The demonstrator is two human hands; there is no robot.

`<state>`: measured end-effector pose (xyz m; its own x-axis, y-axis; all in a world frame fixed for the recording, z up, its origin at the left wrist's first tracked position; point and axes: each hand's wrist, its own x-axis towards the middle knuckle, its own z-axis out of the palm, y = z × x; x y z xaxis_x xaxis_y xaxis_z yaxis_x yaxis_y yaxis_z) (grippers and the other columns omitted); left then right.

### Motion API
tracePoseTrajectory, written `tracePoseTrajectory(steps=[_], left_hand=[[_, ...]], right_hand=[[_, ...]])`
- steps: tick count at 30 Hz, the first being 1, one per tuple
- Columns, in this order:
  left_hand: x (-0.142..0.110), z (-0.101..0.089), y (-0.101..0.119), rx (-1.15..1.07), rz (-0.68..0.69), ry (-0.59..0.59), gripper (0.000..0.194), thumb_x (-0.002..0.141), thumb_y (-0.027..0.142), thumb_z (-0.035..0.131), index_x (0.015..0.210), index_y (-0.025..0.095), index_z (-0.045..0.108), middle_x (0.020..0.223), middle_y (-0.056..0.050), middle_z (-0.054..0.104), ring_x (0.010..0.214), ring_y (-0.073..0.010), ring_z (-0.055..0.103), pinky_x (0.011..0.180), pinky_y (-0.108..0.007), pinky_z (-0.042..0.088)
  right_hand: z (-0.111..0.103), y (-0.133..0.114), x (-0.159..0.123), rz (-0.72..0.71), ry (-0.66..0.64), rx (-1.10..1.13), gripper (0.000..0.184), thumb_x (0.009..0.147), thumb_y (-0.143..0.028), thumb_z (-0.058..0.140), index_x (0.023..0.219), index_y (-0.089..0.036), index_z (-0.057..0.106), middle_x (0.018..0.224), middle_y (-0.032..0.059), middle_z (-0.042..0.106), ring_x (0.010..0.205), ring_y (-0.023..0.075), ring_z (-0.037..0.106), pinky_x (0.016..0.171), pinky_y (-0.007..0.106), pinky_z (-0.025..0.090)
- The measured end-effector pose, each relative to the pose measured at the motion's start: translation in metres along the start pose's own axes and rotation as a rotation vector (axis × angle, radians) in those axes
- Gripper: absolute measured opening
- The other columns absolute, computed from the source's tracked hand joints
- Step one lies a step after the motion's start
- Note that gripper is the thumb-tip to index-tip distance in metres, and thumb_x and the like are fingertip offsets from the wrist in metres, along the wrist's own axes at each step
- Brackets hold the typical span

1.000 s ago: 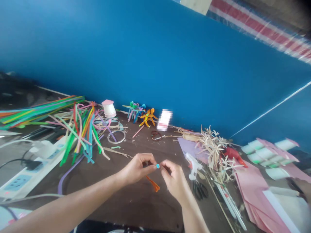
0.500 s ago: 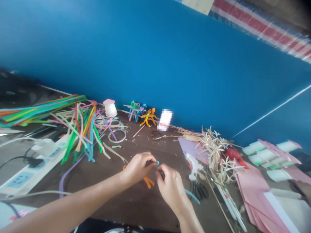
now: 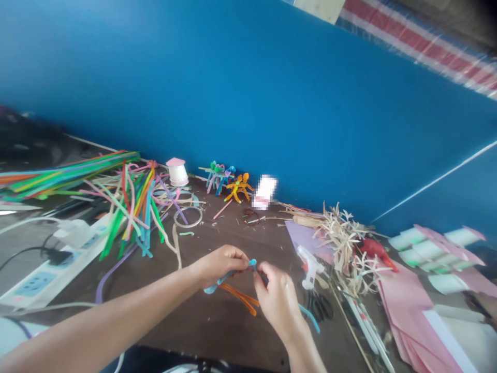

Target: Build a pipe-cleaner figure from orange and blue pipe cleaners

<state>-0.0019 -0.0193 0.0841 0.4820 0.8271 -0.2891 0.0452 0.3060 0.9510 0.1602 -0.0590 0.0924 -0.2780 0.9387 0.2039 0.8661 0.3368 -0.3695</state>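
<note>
Above the table, my left hand (image 3: 225, 265) pinches a light-blue pipe cleaner (image 3: 252, 262) between thumb and fingers, and a small bend shows at the fingertips. My right hand (image 3: 277, 294) is closed on the same pipe cleaner just to the right. One blue end sticks out below the left hand, and another shows past the right wrist. Orange pipe cleaners (image 3: 243, 298) extend beneath the hands; whether they are held or lie on the table I cannot tell. The curled fingers hide part of the blue pipe cleaner.
Loose coloured pipe cleaners (image 3: 145, 207) and a power strip (image 3: 46, 282) lie left. Pipe-cleaner figures (image 3: 238, 187) stand by the wall. On the right are a glue gun (image 3: 310, 267), black scissors (image 3: 320, 305), dried plant pieces (image 3: 341, 233) and pink sheets (image 3: 406, 311).
The orange pipe cleaners have swung rightward under my hands. A blue end now shows below the left hand, and the bend at the fingertips shows more. Both hands stay nearly in place.
</note>
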Motion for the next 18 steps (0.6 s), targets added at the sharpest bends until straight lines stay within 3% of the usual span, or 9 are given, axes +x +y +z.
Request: tracePoseTrajectory(steps=[5,12,18], left_hand=[[0.002,0.003,-0.002,0.068,0.009,0.103,0.021,0.064,0.033,0.055,0.064,0.012,0.058,0.046,0.005,0.043,0.043,-0.0067,0.035,0.042,-0.019,0.026],[0.003,0.002,-0.006,0.607,0.262,0.332,0.016,0.067,0.023,0.05,0.061,0.013,0.061,0.057,0.002,0.054,0.055,-0.0097,0.045,0.052,-0.019,0.03],[-0.008,0.002,0.002,0.894,0.456,0.272,0.014,0.066,0.012,0.05,0.065,0.016,0.063,0.063,0.0,0.057,0.06,-0.0104,0.05,0.055,-0.019,0.033]], right_hand=[[0.0,-0.005,-0.001,-0.033,-0.016,-0.048,0.011,0.079,-0.012,0.046,0.078,-0.02,0.054,0.072,0.0007,0.061,0.068,0.0155,0.058,0.06,0.023,0.031],[-0.011,-0.017,-0.001,-0.08,-0.071,-0.133,0.014,0.078,-0.009,0.046,0.08,-0.021,0.052,0.071,-0.0008,0.059,0.063,0.0148,0.056,0.055,0.024,0.027],[-0.03,-0.014,0.005,-0.087,-0.042,-0.071,0.012,0.082,-0.015,0.043,0.077,-0.02,0.053,0.072,0.0004,0.059,0.066,0.0141,0.056,0.059,0.022,0.031]])
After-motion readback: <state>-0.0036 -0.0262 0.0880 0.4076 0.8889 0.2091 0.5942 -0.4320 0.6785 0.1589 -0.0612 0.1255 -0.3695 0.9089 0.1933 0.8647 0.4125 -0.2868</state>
